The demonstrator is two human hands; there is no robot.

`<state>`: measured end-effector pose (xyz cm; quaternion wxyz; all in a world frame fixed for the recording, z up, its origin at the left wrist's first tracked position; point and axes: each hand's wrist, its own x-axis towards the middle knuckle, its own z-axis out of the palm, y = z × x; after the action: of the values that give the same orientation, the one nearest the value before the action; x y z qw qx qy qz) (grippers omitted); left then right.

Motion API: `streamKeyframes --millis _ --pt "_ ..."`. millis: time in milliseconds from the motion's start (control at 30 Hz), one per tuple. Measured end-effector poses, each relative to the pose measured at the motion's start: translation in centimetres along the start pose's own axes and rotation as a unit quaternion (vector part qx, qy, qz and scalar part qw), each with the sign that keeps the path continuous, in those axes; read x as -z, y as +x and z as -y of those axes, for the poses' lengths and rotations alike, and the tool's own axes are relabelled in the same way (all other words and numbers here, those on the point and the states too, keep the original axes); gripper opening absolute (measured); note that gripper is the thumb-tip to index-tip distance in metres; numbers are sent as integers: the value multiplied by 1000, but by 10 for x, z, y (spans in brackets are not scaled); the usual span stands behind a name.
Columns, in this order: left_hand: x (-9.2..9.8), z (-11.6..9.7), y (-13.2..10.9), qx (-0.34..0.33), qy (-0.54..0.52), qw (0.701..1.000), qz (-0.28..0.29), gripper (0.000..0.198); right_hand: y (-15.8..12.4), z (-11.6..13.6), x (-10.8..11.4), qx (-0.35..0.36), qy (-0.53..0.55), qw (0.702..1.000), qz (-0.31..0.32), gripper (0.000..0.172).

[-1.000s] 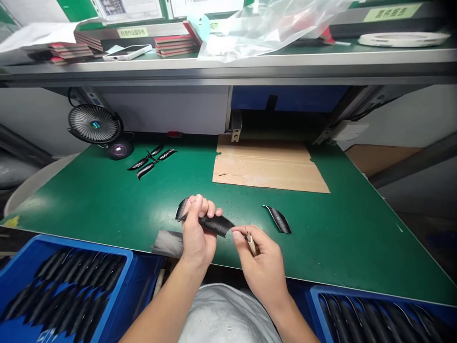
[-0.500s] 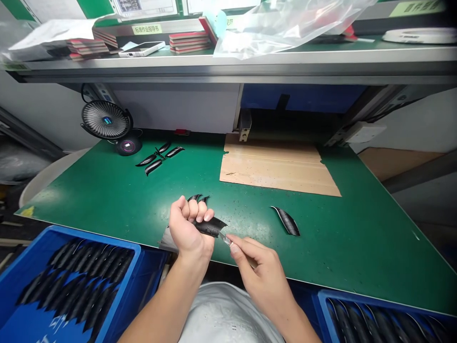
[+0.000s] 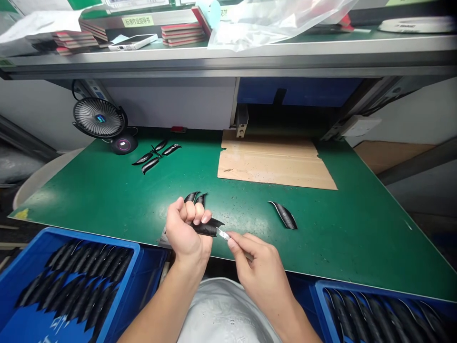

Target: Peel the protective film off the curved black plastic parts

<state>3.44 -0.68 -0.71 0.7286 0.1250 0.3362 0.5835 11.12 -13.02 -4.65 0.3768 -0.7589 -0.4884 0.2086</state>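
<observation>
Our left hand (image 3: 186, 229) is curled shut around a black curved piece (image 3: 207, 229), and the end of the piece pokes out past the fingers toward our right hand (image 3: 257, 269). Two black tips (image 3: 193, 196) stick up behind the left fingers. We cannot tell if they belong to the same piece. Our right hand pinches a small knife (image 3: 223, 234) between the thumb and fingers, and its shiny blade sits right at the end of the black piece. The two hands are close together but do not touch, and the knife is between them.

Under both hands is a green work table (image 3: 96, 190). Just to the right of the hands lies a loose black piece (image 3: 283, 215). Far ahead of the left hand, a few more black pieces (image 3: 153, 155) lie near a little fan (image 3: 99, 118). Far ahead of the right hand is a flat brown cardboard sheet (image 3: 274, 162). Below the left hand is a blue bin (image 3: 89, 237) full of black strips, and below the right hand is another blue bin (image 3: 357, 291). High up beyond the hands, a shelf (image 3: 214, 57) holds a clear plastic bag (image 3: 278, 28).
</observation>
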Motion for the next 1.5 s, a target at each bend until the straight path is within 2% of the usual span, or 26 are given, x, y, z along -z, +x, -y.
streamKeyframes --millis 300,367,467,533,600,733,867,933,1000,1067,1100,1167,1200,1267,1333,1433,1500 --pt "4 -1 0 -11 14 1000 -1 48 -2 2 -2 31 -84 995 -41 26" --pt "4 -2 2 -9 11 1000 -9 48 -5 -1 -7 69 -135 985 -88 25" --pt "3 -2 6 14 6 1000 -20 45 -9 -10 -16 155 -187 953 -179 27" --pt "3 -3 9 32 -3 999 -27 44 -12 -17 -20 184 -163 942 -229 34" --pt "4 -3 11 42 -13 998 -36 43 -12 -20 -21 174 -83 948 -255 37" --pt "5 -5 11 55 -24 998 -35 43 -10 -14 -22 67 128 963 -228 26" --pt "4 -1 10 90 -21 996 -11 45 -1 -2 -25 -34 269 949 -160 29" --pt "7 10 12 117 10 993 24 45 5 -4 -25 -44 259 956 -132 27" --pt "17 27 16 122 121 981 85 36 10 -19 -22 -53 171 978 -105 21" --pt "35 44 23 116 272 946 130 29 14 -46 -17 -107 41 990 -83 24" --pt "47 51 26 118 328 928 133 34 15 -63 -14 -149 -19 985 -81 27" --pt "72 58 30 126 414 889 149 44 17 -96 -8 -230 -111 962 -96 36" --pt "85 58 30 131 456 861 181 41 16 -110 -5 -259 -140 950 -107 39" --pt "104 51 31 119 560 775 267 27 14 -129 -2 -286 -164 935 -130 44" --pt "115 40 34 51 655 691 303 26 8 -138 0 -268 -180 934 -156 48" --pt "116 30 49 -118 750 612 222 23 -3 -148 8 -223 -199 927 -227 55" --pt "114 31 64 -178 796 548 184 28 -9 -163 18 -247 -215 907 -266 63"
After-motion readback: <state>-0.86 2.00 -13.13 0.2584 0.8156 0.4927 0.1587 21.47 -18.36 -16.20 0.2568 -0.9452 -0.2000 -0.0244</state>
